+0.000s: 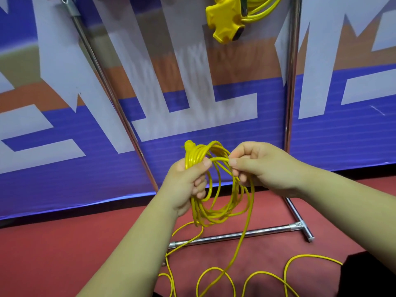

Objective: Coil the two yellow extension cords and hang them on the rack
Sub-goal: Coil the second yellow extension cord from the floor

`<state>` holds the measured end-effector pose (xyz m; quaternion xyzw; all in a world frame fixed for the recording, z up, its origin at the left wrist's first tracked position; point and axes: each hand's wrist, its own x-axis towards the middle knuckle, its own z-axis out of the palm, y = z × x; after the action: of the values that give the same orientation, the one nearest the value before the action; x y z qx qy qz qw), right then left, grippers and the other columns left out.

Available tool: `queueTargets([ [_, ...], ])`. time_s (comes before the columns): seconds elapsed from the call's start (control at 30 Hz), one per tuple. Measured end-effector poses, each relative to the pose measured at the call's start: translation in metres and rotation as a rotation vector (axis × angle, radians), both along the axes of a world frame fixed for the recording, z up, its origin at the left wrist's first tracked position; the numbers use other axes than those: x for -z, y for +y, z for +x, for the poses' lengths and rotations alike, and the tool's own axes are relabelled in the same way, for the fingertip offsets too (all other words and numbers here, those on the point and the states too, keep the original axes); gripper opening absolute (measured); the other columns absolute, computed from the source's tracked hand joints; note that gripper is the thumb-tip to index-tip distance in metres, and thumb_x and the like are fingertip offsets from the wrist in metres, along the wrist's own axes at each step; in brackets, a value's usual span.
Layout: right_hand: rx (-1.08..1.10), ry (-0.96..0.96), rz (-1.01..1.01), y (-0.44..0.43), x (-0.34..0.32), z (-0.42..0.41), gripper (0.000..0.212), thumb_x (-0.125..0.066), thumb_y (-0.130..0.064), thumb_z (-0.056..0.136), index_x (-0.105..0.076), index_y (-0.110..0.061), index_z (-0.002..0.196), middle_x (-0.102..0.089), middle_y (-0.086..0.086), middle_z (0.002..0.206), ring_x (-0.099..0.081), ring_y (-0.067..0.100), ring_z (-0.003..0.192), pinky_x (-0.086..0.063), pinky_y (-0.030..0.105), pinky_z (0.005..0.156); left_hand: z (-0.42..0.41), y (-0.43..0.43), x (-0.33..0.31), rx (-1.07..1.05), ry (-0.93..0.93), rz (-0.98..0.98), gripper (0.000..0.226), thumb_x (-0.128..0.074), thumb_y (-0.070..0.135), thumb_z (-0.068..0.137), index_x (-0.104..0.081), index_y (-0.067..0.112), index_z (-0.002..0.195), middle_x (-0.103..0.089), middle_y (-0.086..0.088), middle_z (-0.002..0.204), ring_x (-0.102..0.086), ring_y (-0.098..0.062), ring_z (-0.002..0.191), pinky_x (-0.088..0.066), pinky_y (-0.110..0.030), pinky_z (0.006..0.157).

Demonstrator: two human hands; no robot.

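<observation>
Backdrop [53,179] of blue, white and orange panels runs along the rear, standing on red flooring [64,243]. Rack [112,97] of bright metal tubing stands before it, its left upright appearing slanted in the wide-angle view.

Left hand [186,183] is at centre, fingers and thumb curled tight round the gathered loops of one yellow extension cord [192,155]. The loops hang below the fist in a rough ring, with the plug end [189,144] projecting above it.

Right hand [265,168] is near the left, not touching it. Its thumb and forefinger pinch a single strand that bridges the two hands.

Slack [308,255] from this cord trails down over the base bar [235,235] of the rack and lies in loose curves on the flooring at lower right.

Second cord [262,7] is at the top edge, right of centre, already coiled and hanging beside the right upright [290,82]. Its yellow outlet block [226,20] dangles below the loops; the hanging point itself is out of frame.
</observation>
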<state>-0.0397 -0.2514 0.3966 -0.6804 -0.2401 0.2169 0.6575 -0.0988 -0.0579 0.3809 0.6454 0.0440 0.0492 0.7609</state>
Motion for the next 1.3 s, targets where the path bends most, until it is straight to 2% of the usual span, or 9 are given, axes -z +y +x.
queueTargets([
  [0.3,-0.063,0.072,-0.164,-0.02,0.015,0.005,0.008,-0.056,-0.011,0.099,-0.06,-0.009,0.092,-0.063,0.005,0.073,-0.053,0.012,0.058,-0.055,0.03,0.066,0.016,0.079,-0.014,-0.48,-0.121,-0.52,0.024,-0.053,0.025,0.102,-0.052,0.02,0.078,-0.029,0.011,0.05,-0.028,-0.003,0.035,-0.027,-0.013,0.037],
  [0.47,0.137,0.011,-0.212,-0.023,0.02,0.013,0.017,-0.065,-0.013,0.093,-0.065,-0.001,0.081,-0.061,0.012,0.07,-0.044,0.024,0.061,-0.042,0.032,0.057,0.012,0.091,0.012,-0.613,-0.037,-0.227,0.027,-0.064,0.022,0.096,-0.053,0.021,0.072,-0.031,0.006,0.054,-0.028,-0.007,0.039,-0.03,-0.018,0.04],
  [0.57,0.228,-0.061,-0.297,-0.023,0.017,0.017,0.022,-0.068,-0.018,0.09,-0.068,-0.006,0.071,-0.062,0.002,0.058,-0.044,0.021,0.055,-0.038,0.029,0.052,0.009,0.07,0.016,-0.555,-0.039,-0.054,0.004,-0.067,0.02,0.095,-0.066,0.016,0.093,-0.033,0.003,0.055,-0.029,-0.011,0.042,-0.031,-0.023,0.044],
  [0.63,0.232,-0.139,-0.375,-0.021,0.014,0.016,0.023,-0.069,-0.021,0.089,-0.071,-0.01,0.069,-0.067,0.0,0.059,-0.045,0.015,0.048,-0.039,0.026,0.049,0.008,0.053,0.013,-0.507,-0.046,0.011,0.014,-0.065,0.015,0.096,-0.068,0.015,0.11,-0.034,0.002,0.054,-0.03,-0.011,0.041,-0.033,-0.023,0.042],
  [0.73,0.151,-0.179,-0.386,-0.012,0.008,0.011,0.018,-0.07,-0.024,0.088,-0.075,-0.011,0.076,-0.073,0.015,0.079,-0.046,0.016,0.051,-0.041,0.028,0.052,0.005,0.026,0.013,-0.362,-0.068,0.116,0.02,-0.062,0.011,0.097,-0.068,0.016,0.116,-0.033,0.001,0.051,-0.031,-0.013,0.039,-0.032,-0.023,0.041],
  [0.8,0.109,-0.196,-0.347,-0.007,0.003,0.009,0.017,-0.071,-0.024,0.088,-0.076,-0.012,0.077,-0.073,0.016,0.078,-0.046,0.017,0.053,-0.041,0.029,0.054,0.004,0.013,0.017,-0.253,-0.05,0.15,0.022,-0.062,0.011,0.097,-0.068,0.015,0.118,-0.032,0.0,0.05,-0.03,-0.014,0.039,-0.031,-0.024,0.043],
  [0.93,0.03,-0.22,-0.263,-0.004,-0.007,0.003,0.016,-0.071,-0.02,0.09,-0.076,-0.011,0.078,-0.072,0.003,0.067,-0.045,0.012,0.049,-0.04,0.019,0.046,0.003,-0.002,0.024,-0.073,-0.039,0.227,0.02,-0.06,0.01,0.098,-0.07,0.014,0.114,-0.031,-0.002,0.05,-0.028,-0.016,0.04,-0.031,-0.026,0.044],
  [1.07,0.025,-0.174,-0.168,-0.007,-0.006,0.005,0.013,-0.07,-0.016,0.092,-0.077,-0.008,0.085,-0.071,0.005,0.069,-0.047,0.012,0.053,-0.042,0.023,0.051,0.001,-0.005,0.023,0.015,-0.051,0.253,0.007,-0.057,0.01,0.1,-0.064,0.012,0.097,-0.034,-0.001,0.048,-0.03,-0.015,0.038,-0.034,-0.025,0.044],
  [1.3,0.005,-0.026,-0.051,-0.015,-0.002,0.008,0.009,-0.065,-0.011,0.095,-0.067,-0.006,0.102,-0.068,0.006,0.073,-0.057,0.014,0.059,-0.053,0.028,0.061,0.006,0.008,0.008,-0.105,-0.106,-0.021,0.019,-0.062,0.021,0.097,-0.05,0.017,0.082,-0.029,0.003,0.051,-0.027,-0.008,0.037,-0.032,-0.022,0.039],
])
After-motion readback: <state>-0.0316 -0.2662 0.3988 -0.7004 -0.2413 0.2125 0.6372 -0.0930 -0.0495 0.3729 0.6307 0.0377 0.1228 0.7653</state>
